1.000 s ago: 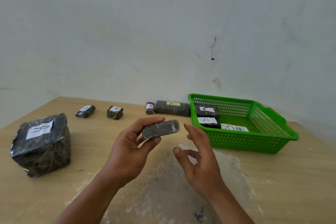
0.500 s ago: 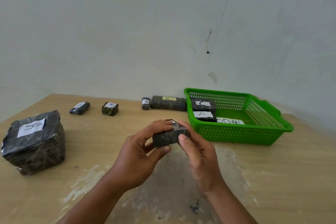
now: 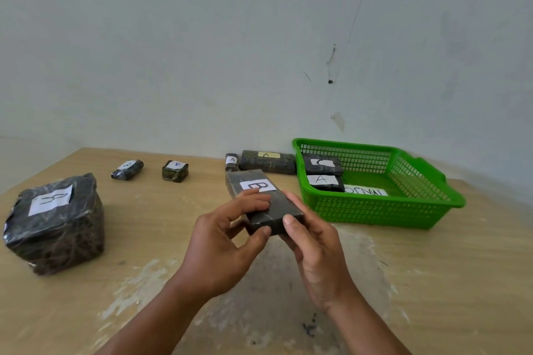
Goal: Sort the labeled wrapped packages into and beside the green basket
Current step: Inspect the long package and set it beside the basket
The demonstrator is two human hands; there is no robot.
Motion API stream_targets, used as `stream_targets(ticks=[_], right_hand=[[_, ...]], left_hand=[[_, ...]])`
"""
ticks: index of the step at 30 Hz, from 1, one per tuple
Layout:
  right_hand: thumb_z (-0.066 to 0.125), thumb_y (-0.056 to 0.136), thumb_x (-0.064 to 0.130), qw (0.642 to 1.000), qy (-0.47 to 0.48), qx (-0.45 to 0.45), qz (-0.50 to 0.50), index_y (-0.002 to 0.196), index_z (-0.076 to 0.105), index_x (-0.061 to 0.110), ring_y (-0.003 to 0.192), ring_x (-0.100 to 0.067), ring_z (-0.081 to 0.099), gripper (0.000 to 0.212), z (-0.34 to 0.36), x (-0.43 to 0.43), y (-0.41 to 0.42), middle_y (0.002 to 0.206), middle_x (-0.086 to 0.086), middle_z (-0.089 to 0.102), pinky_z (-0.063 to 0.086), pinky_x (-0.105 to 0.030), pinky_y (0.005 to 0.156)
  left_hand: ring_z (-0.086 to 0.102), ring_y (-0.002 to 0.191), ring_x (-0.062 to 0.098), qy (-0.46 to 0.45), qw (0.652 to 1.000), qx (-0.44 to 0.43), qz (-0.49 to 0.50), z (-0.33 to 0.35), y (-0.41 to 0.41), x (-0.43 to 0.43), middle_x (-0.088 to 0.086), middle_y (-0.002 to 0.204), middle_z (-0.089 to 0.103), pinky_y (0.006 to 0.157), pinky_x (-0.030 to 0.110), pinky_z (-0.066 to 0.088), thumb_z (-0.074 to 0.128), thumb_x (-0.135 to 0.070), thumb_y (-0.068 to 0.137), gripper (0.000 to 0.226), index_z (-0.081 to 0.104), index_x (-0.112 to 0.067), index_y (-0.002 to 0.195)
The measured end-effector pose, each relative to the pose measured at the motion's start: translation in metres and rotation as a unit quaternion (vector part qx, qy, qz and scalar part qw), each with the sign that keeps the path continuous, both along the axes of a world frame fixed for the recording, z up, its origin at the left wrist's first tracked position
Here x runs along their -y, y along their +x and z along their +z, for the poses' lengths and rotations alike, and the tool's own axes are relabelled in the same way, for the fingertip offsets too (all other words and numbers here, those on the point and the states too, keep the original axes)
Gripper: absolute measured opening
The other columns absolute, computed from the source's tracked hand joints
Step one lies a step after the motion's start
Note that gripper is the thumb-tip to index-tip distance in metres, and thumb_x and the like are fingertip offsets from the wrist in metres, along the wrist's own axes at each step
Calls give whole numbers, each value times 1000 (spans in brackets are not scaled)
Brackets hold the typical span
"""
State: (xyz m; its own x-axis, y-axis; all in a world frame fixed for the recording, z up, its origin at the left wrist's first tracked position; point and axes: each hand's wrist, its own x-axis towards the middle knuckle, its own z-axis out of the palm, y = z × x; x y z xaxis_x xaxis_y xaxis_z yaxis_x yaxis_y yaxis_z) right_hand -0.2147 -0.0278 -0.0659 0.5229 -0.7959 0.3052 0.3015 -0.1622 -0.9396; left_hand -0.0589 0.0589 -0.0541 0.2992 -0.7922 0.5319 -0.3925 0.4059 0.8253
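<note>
Both hands hold one dark wrapped package (image 3: 264, 202) above the table (image 3: 432, 282), its "B" label facing up. The left hand (image 3: 222, 242) and right hand (image 3: 314, 251) curl their fingers around its near end. Beyond, to the right, the green basket (image 3: 383, 215) holds two labeled packages.

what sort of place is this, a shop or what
Likely a bare room set up for a sorting job, not a shop: plain pale wall, worn wooden table, and a green basket holding a hand-lettered package marked A.
</note>
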Motion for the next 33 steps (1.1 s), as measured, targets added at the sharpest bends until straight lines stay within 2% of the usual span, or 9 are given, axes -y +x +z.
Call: stream_targets(ticks=[2, 5, 9, 13, 15, 22, 26, 28, 33], right_hand=[[69, 94, 36, 999, 27, 7, 16, 152, 51, 12, 133, -31, 63, 65, -1, -1, 3, 139, -13, 69, 42, -54, 118], [65, 99, 22, 997, 67, 24, -1, 146, 58, 11, 127, -33, 67, 49, -1, 0, 4, 132, -14, 72, 45, -57, 116], [62, 99, 8, 994, 105, 24, -21, 146, 58, 11, 121, -32, 70, 48, 0, 0, 4, 127, -13, 75, 49, -56, 112], [54, 102, -3, 991, 133, 24, -22, 147, 57, 12, 121, -25, 71, 47, 3, -1, 3, 126, -7, 76, 54, -42, 104], [53, 102, -2, 989, 145, 29, -15, 147, 56, 11, 123, -24, 70, 47, 4, -2, 2, 129, -7, 75, 55, -38, 103], [48, 104, -4, 984, 170, 34, -27, 144, 59, 7, 121, -24, 71, 43, 5, 0, 5, 130, -8, 74, 55, -44, 105], [45, 105, -1, 975, 213, 48, -40, 128, 69, 6, 104, -26, 74, 34, 10, -1, 4, 122, -17, 76, 64, -35, 83], [43, 106, 1, 971, 228, 53, -45, 121, 72, 4, 96, -28, 74, 32, 12, 0, 3, 119, -21, 75, 64, -34, 67], [39, 109, 5, 970, 232, 58, -36, 107, 71, 4, 88, -34, 71, 32, 17, -2, 2, 114, -28, 73, 60, -33, 51]], left_hand=[[51, 138, 1, -11, 999, 43, 23, -1, -2, 1, -17, 128, 70, 105, 29, 54, 81, -5, 83, 40, 74, -22, 118], [52, 138, 2, -14, 997, 64, 35, -2, -3, 1, -18, 130, 69, 106, 34, 54, 83, -15, 84, 35, 75, -22, 118], [51, 137, 2, 17, 1000, -7, 15, 0, -2, 1, -23, 143, 53, 106, 31, 53, 76, -19, 91, 26, 75, -21, 117], [42, 139, -8, 28, 998, 1, 47, -1, -2, 2, -30, 153, 36, 100, 10, 48, 78, -12, 88, 38, 70, -27, 122], [39, 136, -17, 35, 998, 0, 45, -1, -3, 3, -31, 155, 33, 97, 7, 47, 79, -12, 86, 41, 69, -24, 124], [37, 141, -10, 25, 996, 54, 73, -7, -3, 6, -29, 158, 32, 105, 18, 49, 79, -16, 87, 43, 69, -17, 129], [37, 147, 1, 16, 996, 24, 84, -4, 3, 7, -27, 161, 29, 114, 39, 47, 74, -18, 92, 43, 65, -17, 134], [31, 151, 5, 9, 993, 25, 117, -3, 8, 7, -27, 163, 22, 119, 46, 41, 76, -30, 86, 50, 64, -27, 135], [21, 154, 10, 68, 982, -4, 176, 5, 16, 2, -26, 164, 6, 123, 43, 30, 85, -55, 67, 78, 54, -46, 138]])
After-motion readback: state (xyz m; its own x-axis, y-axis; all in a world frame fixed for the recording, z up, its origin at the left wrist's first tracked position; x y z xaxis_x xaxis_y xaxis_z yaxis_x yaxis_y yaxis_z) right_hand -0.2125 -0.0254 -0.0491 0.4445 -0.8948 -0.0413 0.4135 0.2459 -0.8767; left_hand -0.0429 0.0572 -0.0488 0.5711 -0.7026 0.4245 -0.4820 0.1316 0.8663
